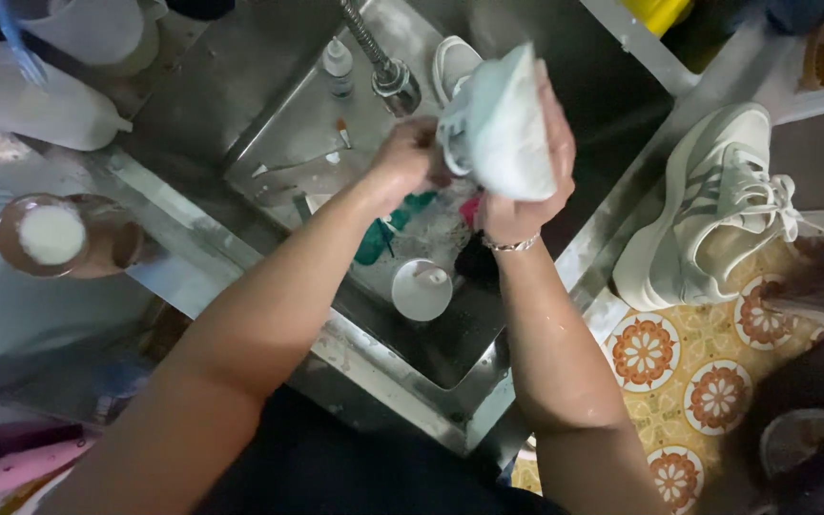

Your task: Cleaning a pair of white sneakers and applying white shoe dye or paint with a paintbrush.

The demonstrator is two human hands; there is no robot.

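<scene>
Over the steel sink (pixel 450 401) my right hand (pixel 531 181) grips a white sneaker (pixel 503 124), sole side turned toward me, held up under the faucet (pixel 388 72). My left hand (pixel 407 157) is closed at the shoe's opening and laces, fingers partly hidden behind it. A thin bracelet circles my right wrist. Below the hands, in the basin, lie a white cup (pixel 422 289), a green brush (pixel 383 234) and a dark cloth.
A second white sneaker (pixel 708 210) rests on the sink's right edge above patterned floor tiles (pixel 679 372). Another shoe (pixel 455 62) lies deep in the basin beside a small bottle (pixel 338 65). A white jug (pixel 35 105) and a brown jar (pixel 54 236) stand left.
</scene>
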